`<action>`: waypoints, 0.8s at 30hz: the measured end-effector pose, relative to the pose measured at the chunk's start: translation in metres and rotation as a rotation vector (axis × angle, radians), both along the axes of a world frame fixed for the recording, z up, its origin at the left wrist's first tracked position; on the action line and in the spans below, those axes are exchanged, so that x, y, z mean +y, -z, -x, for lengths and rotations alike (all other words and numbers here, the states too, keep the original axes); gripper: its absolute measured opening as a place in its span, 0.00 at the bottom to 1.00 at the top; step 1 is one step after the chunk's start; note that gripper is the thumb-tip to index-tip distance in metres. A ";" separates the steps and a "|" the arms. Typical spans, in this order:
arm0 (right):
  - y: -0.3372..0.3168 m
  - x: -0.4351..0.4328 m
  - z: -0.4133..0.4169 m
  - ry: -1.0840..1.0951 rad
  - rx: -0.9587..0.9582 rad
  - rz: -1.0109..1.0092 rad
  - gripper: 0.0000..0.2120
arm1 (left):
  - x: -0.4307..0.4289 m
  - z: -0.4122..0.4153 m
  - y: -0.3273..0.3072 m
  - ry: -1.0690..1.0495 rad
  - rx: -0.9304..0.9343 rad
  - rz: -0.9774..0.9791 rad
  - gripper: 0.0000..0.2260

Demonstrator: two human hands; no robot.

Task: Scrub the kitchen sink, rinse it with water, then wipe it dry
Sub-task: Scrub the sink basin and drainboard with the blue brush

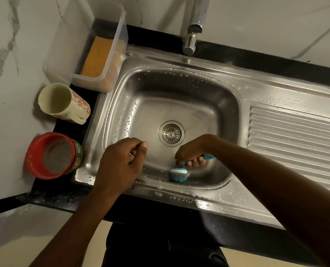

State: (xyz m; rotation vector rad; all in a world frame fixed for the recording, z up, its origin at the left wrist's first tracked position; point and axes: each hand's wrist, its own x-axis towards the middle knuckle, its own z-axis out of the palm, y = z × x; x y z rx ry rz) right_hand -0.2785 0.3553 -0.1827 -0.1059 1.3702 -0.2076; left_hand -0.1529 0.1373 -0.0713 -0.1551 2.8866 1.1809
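Poking out beneath the right hand's (191,154) grip, brush (178,174) touches sink (179,83).

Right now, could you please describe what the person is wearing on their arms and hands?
Both forearms are bare, no sleeves in view. The left hand wears a thin silver-coloured metal ring on one finger; the right hand shows none.
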 end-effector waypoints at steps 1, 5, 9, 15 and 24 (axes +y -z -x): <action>0.000 0.002 -0.004 0.017 0.031 0.006 0.10 | 0.002 0.000 -0.001 -0.001 0.005 0.003 0.11; -0.009 0.036 -0.010 -0.075 0.169 0.007 0.10 | 0.005 0.001 -0.003 0.005 0.008 0.008 0.11; -0.031 0.059 -0.007 -0.101 0.173 0.029 0.10 | 0.006 0.002 -0.004 0.009 0.012 -0.005 0.11; -0.029 0.003 -0.018 0.069 0.197 0.238 0.18 | 0.009 0.004 -0.002 0.021 0.011 -0.011 0.13; -0.008 0.026 -0.010 -0.196 0.260 0.013 0.13 | 0.010 0.002 0.002 0.007 0.022 -0.014 0.14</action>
